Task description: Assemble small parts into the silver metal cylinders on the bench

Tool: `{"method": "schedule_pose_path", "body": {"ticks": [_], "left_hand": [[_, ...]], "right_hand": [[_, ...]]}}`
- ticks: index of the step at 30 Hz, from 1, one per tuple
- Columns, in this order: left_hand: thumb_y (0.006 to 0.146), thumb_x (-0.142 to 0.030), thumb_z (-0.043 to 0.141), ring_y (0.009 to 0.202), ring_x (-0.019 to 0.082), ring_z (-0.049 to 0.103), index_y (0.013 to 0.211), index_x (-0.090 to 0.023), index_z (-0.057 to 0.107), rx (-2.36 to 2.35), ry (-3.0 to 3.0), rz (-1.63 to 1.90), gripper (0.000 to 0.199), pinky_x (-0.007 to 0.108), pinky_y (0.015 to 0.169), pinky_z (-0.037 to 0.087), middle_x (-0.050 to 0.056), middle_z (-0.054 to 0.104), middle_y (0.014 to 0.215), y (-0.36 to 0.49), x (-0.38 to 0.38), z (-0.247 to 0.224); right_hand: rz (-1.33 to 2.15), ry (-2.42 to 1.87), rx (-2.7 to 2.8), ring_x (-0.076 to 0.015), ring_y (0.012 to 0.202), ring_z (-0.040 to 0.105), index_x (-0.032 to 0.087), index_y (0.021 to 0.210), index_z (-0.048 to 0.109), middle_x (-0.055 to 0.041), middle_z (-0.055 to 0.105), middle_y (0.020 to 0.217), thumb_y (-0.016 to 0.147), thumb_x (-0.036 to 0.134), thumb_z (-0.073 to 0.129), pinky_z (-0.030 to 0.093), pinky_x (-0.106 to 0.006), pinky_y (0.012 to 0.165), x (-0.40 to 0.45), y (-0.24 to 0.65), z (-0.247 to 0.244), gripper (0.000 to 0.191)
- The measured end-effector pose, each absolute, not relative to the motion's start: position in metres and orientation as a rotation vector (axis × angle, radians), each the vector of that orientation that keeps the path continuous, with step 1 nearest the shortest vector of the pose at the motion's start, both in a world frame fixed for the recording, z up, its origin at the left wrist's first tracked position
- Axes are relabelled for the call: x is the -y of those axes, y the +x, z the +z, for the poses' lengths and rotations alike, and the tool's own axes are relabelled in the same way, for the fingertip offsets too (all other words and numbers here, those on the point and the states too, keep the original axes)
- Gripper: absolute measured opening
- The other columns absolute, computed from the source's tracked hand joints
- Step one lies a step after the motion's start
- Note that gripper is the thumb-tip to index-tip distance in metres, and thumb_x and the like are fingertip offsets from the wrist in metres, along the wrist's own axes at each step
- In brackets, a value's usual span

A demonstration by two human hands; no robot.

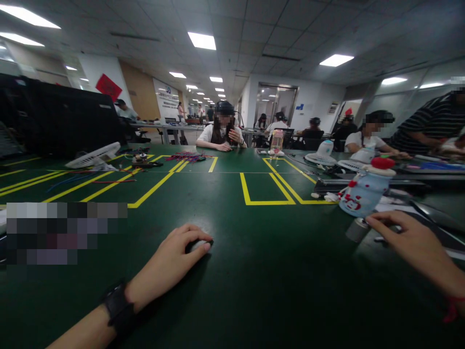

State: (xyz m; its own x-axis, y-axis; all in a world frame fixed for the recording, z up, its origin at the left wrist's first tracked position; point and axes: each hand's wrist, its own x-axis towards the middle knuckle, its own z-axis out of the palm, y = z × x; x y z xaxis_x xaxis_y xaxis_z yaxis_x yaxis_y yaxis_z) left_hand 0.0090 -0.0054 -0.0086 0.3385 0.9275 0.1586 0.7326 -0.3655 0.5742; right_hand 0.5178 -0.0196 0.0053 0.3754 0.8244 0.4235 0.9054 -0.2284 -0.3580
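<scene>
My left hand (181, 249), with a black watch (118, 305) on its wrist, rests on the green tabletop (232, 291). Its thumb and index finger come together around something small, of which only a dark tip shows. On the right, my right hand (412, 237) pinches the upper end of a small grey metal cylinder (358, 230), which is tilted. Just behind that cylinder stands a light blue bottle (366, 189) with a red knob on its lid.
Yellow tape (271, 203) marks out boxes on the table. Coloured wires (189, 156) and a white fan (95, 156) lie at the far left. Across the table sits a person (221, 131). White fans (321, 154) stand at the right, and a large black case (61, 116) is at left.
</scene>
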Motion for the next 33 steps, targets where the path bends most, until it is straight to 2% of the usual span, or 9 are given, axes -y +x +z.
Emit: {"method": "schedule_pose_path", "body": {"ticks": [4,9,14,17,22,27,33], "left_hand": [[0.086,-0.044,0.046,0.102,0.023,0.053,0.101,-0.028,0.064,-1.457,2.213,0.660,0.028,0.040,0.091,0.042,0.002,0.058,0.108,0.008,0.004,-0.010],[0.086,-0.045,0.046,0.102,0.023,0.053,0.101,-0.029,0.064,-1.451,2.202,0.661,0.028,0.039,0.092,0.042,0.002,0.058,0.108,0.008,0.006,-0.010],[0.086,-0.043,0.047,0.102,0.023,0.053,0.099,-0.028,0.065,-1.452,2.200,0.671,0.027,0.040,0.092,0.042,0.003,0.059,0.107,0.009,0.008,-0.007],[0.086,-0.042,0.047,0.101,0.022,0.053,0.098,-0.028,0.065,-1.451,2.197,0.678,0.026,0.039,0.091,0.042,0.002,0.059,0.106,0.010,0.008,-0.006],[0.087,-0.041,0.047,0.101,0.022,0.054,0.099,-0.028,0.065,-1.440,2.204,0.681,0.025,0.039,0.092,0.042,0.002,0.059,0.106,0.009,0.009,-0.007],[0.087,-0.038,0.047,0.101,0.022,0.054,0.098,-0.027,0.065,-1.442,2.218,0.710,0.024,0.038,0.092,0.042,0.002,0.060,0.106,0.009,0.009,-0.010],[0.087,-0.041,0.048,0.094,0.020,0.056,0.107,-0.027,0.062,-1.410,2.214,0.825,0.028,0.036,0.083,0.046,0.003,0.060,0.106,0.039,0.006,0.008]], "right_hand": [[-0.120,-2.123,1.508,-0.0208,0.076,0.059,0.023,0.095,0.064,-0.0064,0.063,0.101,0.070,0.057,0.053,0.045,-0.032,0.063,0.018,0.519,0.001,0.043],[0.090,-1.988,1.492,-0.0231,0.086,0.063,0.030,0.121,0.052,-0.0080,0.063,0.109,0.069,0.053,0.058,0.048,-0.034,0.069,0.022,0.523,-0.005,0.057],[0.084,-2.123,1.560,-0.0246,0.085,0.064,0.032,0.123,0.053,-0.0113,0.064,0.107,0.069,0.055,0.060,0.047,-0.038,0.071,0.027,0.506,0.000,0.059],[0.210,-1.906,1.593,-0.0226,0.089,0.063,0.030,0.125,0.050,-0.0108,0.062,0.110,0.073,0.050,0.059,0.050,-0.035,0.074,0.025,0.456,0.005,0.057],[0.759,-1.265,1.818,-0.0182,0.098,0.061,0.025,0.123,0.051,-0.0067,0.058,0.118,0.077,0.037,0.058,0.052,-0.035,0.086,0.014,0.330,0.000,0.048],[0.753,-1.012,2.007,-0.0136,0.100,0.058,0.028,0.117,0.054,-0.0030,0.055,0.118,0.079,0.025,0.056,0.051,-0.030,0.088,0.003,0.261,-0.010,0.038],[0.786,-1.065,1.911,-0.0152,0.099,0.057,0.024,0.133,0.031,-0.0053,0.057,0.112,0.068,0.024,0.069,0.047,-0.035,0.090,0.000,0.260,-0.019,0.075]]}}
